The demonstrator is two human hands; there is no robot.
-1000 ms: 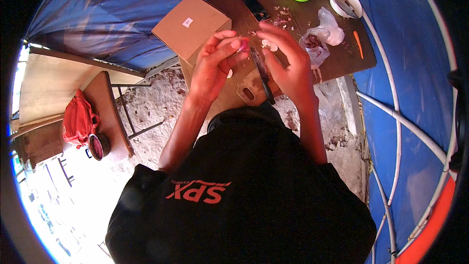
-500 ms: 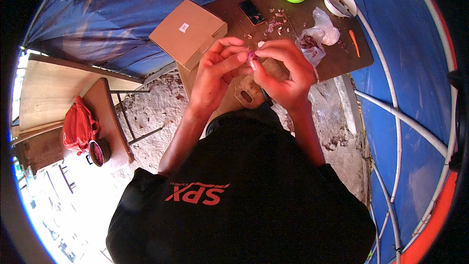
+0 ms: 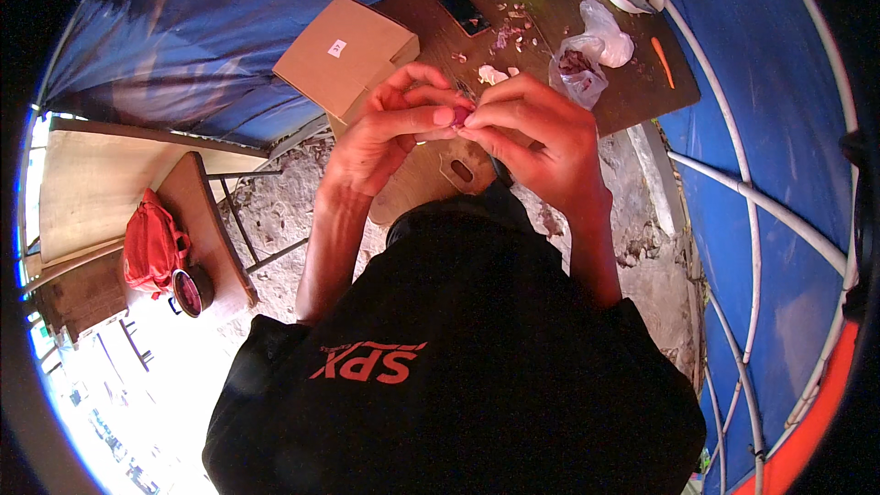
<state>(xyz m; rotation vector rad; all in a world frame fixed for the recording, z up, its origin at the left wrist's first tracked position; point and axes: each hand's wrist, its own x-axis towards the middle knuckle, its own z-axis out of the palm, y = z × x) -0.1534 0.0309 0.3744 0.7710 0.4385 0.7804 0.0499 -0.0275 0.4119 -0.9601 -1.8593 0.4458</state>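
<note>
Both hands, left hand [image 3: 390, 133] and right hand [image 3: 532, 133], have come together, pinching a small pink shallot [image 3: 461, 116] (peeling looks underway).

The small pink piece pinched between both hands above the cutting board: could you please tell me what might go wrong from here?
1. The small pink piece is held only by the fingertips of the left hand and right hand; it could slip and fall past the wooden cutting board onto the rough ground.
2. A dark blade-like tool seems tucked under the right hand; it might nick a finger.
</note>
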